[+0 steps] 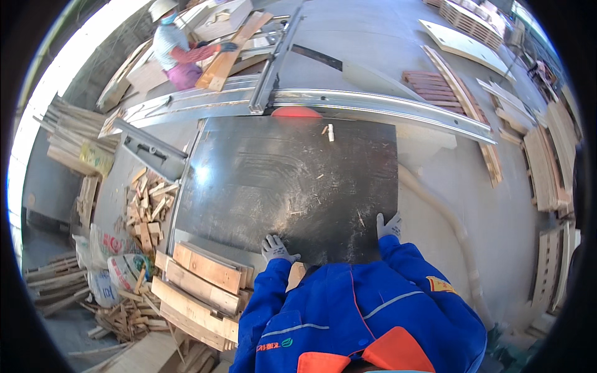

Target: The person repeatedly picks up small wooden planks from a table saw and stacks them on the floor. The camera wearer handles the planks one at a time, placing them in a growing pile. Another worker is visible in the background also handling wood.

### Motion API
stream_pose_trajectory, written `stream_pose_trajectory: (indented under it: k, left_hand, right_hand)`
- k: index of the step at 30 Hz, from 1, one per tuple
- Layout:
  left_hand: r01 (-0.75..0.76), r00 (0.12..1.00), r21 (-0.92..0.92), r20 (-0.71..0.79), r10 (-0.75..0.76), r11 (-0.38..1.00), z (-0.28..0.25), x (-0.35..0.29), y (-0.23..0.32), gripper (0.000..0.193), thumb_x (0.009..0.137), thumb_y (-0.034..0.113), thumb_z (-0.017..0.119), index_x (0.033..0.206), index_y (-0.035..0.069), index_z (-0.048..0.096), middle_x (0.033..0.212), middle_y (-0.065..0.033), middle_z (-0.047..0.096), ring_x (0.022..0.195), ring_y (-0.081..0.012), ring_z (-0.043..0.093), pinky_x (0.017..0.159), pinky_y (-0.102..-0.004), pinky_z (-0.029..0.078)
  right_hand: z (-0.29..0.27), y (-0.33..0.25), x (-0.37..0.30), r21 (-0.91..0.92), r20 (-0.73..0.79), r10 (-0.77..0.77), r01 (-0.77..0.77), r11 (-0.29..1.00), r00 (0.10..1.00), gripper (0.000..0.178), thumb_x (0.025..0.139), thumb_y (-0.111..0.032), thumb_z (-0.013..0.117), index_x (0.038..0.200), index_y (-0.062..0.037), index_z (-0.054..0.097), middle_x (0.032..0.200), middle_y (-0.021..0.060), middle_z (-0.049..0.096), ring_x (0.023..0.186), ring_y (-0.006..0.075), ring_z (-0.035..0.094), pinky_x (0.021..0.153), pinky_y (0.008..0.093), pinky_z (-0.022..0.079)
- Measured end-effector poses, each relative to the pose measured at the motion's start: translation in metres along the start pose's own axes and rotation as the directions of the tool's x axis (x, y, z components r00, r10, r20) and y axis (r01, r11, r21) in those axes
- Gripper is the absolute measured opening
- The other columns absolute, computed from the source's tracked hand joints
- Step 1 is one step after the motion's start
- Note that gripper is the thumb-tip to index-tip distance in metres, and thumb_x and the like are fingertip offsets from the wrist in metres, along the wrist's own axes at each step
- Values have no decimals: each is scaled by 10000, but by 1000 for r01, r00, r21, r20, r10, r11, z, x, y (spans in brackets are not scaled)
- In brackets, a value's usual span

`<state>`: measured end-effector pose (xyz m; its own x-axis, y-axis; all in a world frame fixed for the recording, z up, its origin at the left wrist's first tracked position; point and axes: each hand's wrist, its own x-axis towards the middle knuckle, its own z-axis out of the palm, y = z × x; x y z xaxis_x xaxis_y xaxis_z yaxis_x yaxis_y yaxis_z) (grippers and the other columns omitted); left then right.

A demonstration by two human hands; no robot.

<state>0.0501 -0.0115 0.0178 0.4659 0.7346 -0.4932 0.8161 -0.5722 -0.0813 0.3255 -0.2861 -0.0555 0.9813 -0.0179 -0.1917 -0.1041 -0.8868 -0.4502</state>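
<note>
A dark, scratched machine table (249,155) lies before me, dusted with wood chips and small splinters. My left hand (278,248), in a grey glove, rests on its near edge with the fingers spread. My right hand (389,225), gloved the same way, lies at the table's right edge near the corner, fingers apart. Neither hand holds anything. A small white cylindrical piece (331,132) is at the table's far side, close to a red rounded guard (297,112). Beside my left arm are stacked wooden boards (205,270).
Beyond the table runs a long metal rail (385,105). A co-worker (177,53) at the far left has a gloved hand on a plank (233,53). Wood offcuts (149,205) and sacks (124,270) lie at left. A pale hose (454,224) curves along the floor at right.
</note>
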Motion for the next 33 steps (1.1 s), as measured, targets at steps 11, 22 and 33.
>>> stream_pose_trajectory:
  k: [11,22,33]
  left_hand:
    - [-6,1000,-12,1,6,1000,-2,0,0,1249,637,669,787,1546,20,228,1604,-201,199,1476,-431,187,1178,-512,231]
    - [-14,1000,10,-3,14,1000,-5,-3,0,1223,675,661,778,1547,12,219,1598,-216,205,1467,-431,219,1181,-508,230]
    - [-5,1000,22,-3,5,1000,-10,-5,2,1230,650,673,785,1532,2,251,1581,-204,235,1456,-421,233,1179,-494,238]
  right_hand:
    - [3,4,6,-22,0,-29,29,999,1000,986,894,-646,541,1530,35,217,1506,331,345,1400,448,356,1153,482,320]
    - [10,9,9,-23,-22,-80,79,997,997,976,907,-646,527,1522,50,228,1514,328,335,1405,461,338,1165,490,302]
    - [7,5,6,-35,6,-26,26,999,1000,976,905,-652,526,1528,36,225,1515,320,339,1410,453,332,1169,486,293]
